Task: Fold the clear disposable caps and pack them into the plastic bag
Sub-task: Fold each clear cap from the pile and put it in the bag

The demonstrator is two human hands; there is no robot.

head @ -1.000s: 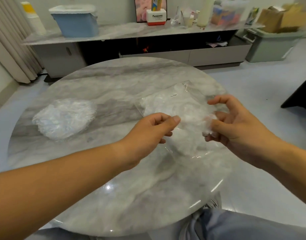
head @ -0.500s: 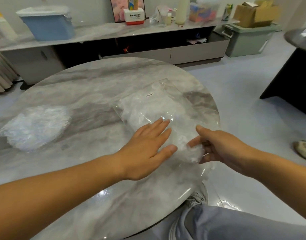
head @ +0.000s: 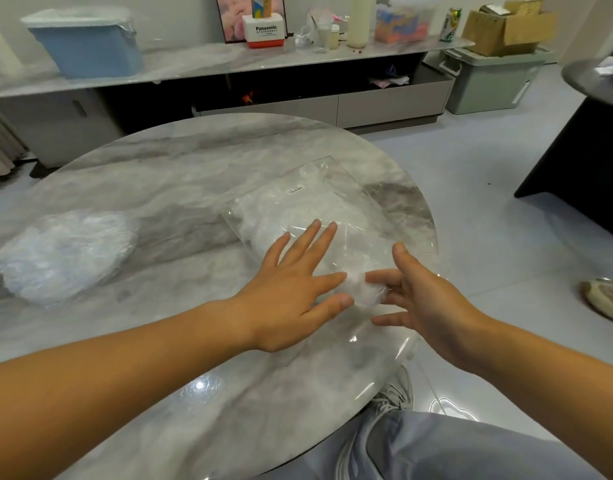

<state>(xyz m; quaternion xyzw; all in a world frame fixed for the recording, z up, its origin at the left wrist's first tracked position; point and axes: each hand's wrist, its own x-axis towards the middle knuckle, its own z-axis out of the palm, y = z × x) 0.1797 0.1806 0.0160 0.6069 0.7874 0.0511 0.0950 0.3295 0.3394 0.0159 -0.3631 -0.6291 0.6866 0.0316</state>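
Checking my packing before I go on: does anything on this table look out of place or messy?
A white wad of cap bunches at the plastic bag's near end, between the left hand and right hand, crumpled rather than folded flat. The bag lies right by the table's right edge.

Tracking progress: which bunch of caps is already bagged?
The bunch under the left hand, inside the plastic bag; the other pile lies loose on the table, far left.

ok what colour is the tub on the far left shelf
The tub is light blue, seen best in the head view.
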